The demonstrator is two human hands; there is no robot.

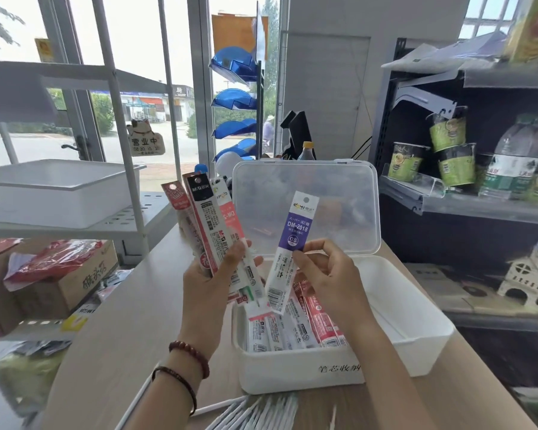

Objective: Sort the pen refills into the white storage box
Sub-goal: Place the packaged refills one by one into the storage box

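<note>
Above the open white storage box (410, 330), the right hand (326, 274) pinches a light, flimsy purple refill packet (294, 246) at mid-length, seemingly its best hold, while the left hand (212, 283) grips a fanned bundle (208, 225).

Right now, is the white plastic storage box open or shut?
Open: the white plastic storage box has its translucent lid standing raised behind.

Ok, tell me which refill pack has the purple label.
The DM-2018 pack pinched alone in the right hand; the packs fanned in the left hand are red, black and pink.
</note>
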